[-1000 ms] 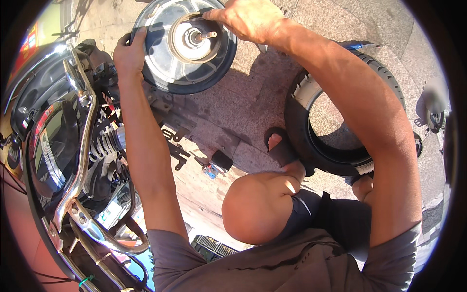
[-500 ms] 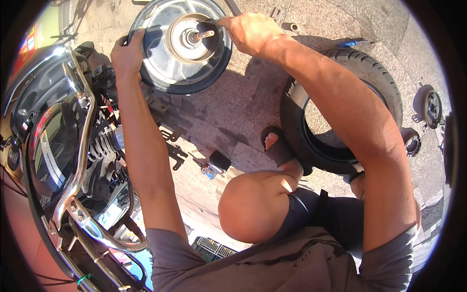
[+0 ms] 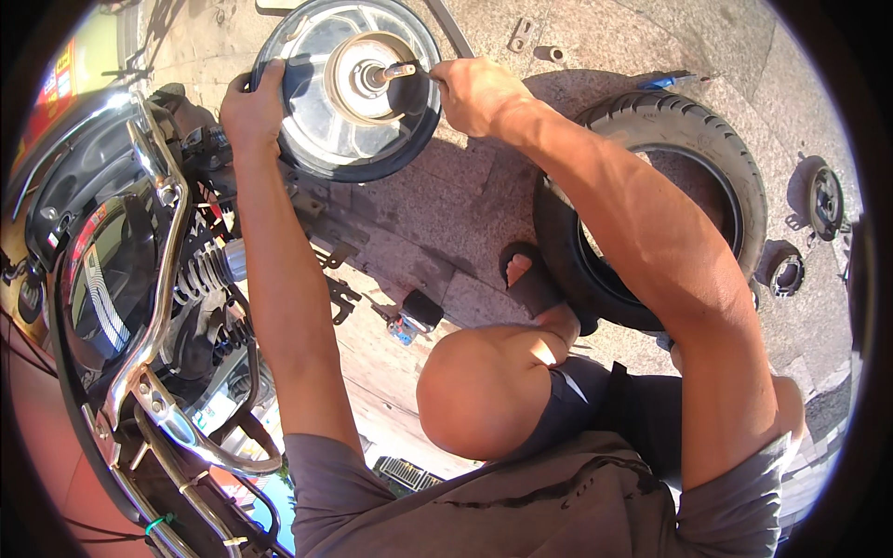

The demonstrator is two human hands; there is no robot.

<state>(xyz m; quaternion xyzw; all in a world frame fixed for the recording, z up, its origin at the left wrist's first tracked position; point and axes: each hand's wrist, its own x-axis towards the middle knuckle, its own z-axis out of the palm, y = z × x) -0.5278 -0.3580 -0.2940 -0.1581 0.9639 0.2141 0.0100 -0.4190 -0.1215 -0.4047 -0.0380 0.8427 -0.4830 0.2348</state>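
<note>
A round wheel hub [image 3: 312,121] with a dark rim is held up at the top of the view. A metal drum ring [image 3: 398,113] and a threaded axle [image 3: 400,72] stick out from its face. My left hand [image 3: 253,113] grips the rim's left edge, its thumb on the face and the other fingers behind. By the right edge of the rim is my right hand [image 3: 479,95], fingers curled in a pinch. Its fingertips reach the rim, and what they hold, if anything, cannot be made out.
A loose tyre [image 3: 688,112] lies at my right, near my foot [image 3: 530,279]. A motorbike with a chrome rail [image 3: 166,279] stands at left. Around lie a flat metal bar [image 3: 450,26], a bushing [image 3: 551,54], a blue-handled tool [image 3: 662,82], a ring part [image 3: 787,272] and a round plate [image 3: 825,203].
My right hand has moved down and slightly right, from the drum ring to the rim's edge. My left hand has shifted slightly right, and the hub is turned a little.
</note>
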